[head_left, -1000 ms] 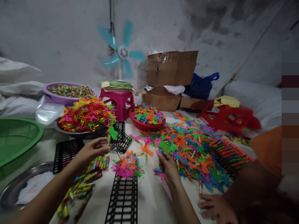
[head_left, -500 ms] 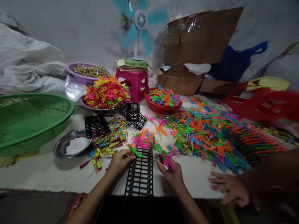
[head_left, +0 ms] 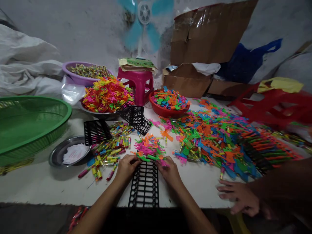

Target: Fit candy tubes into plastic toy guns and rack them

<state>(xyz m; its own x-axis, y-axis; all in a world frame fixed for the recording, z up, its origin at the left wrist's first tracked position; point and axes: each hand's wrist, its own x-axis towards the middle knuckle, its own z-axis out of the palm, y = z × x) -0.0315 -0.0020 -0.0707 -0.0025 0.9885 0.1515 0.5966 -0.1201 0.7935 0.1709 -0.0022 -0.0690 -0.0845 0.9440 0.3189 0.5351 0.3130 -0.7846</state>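
A black plastic grid rack [head_left: 144, 188] lies lengthwise in front of me, its near end at the table edge. At its far end sits a cluster of pink, orange and green plastic toy pieces [head_left: 149, 144]. My left hand [head_left: 127, 167] is closed in a pinch at the rack's left side, on a green plastic piece [head_left: 145, 158]. Opposite it, my right hand [head_left: 168, 170] has its fingers closed at the rack's right edge, around a pink plastic piece [head_left: 163, 162]. The fingertips of both hands are partly hidden by the pieces.
Small wrapped tubes [head_left: 110, 151] lie left, near a metal bowl [head_left: 70, 152] with paper slips, black racks [head_left: 97, 131] and a green basket [head_left: 34, 130]. Coloured toys [head_left: 207, 133] are heaped right, behind a red bowl [head_left: 168, 112]. Another person's hand [head_left: 240, 196] rests at the right table edge.
My right hand has moved left to the rack; the pink and green pieces it carried are now at the rack's far end. My left hand has barely moved. The view has shifted slightly.
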